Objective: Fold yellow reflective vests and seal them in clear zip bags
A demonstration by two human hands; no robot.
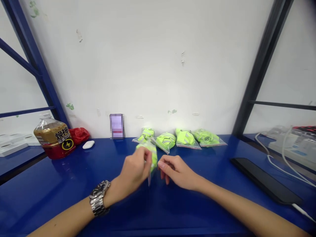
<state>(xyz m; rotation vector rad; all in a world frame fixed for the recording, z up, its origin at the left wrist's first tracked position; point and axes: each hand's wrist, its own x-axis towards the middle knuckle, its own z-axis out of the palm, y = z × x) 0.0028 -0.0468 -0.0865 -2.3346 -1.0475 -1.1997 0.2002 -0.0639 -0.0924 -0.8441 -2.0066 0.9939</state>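
My left hand [137,166], with a metal watch [99,197] on its wrist, is closed in a pinch on a clear plastic bag of neon-yellow reflective fabric [153,156]. The bag hangs upright above the blue table and looks smeared by motion; my fingers cover part of it. Just right of it is my right hand [176,171], its fingers curled and thumb against the index finger. Whether anything sits in that pinch is hidden. Behind my hands, similar bags lie in a row by the wall: one bag [147,134], a second [166,141], a third [186,138] and a fourth [207,136].
On the left of the blue table [98,168] stand a large drink bottle [54,136], a red plastic bag [79,135] and a white case [88,144]. A phone [117,126] leans on the wall. At the right lies a black device [265,179] with a white cable [303,212].
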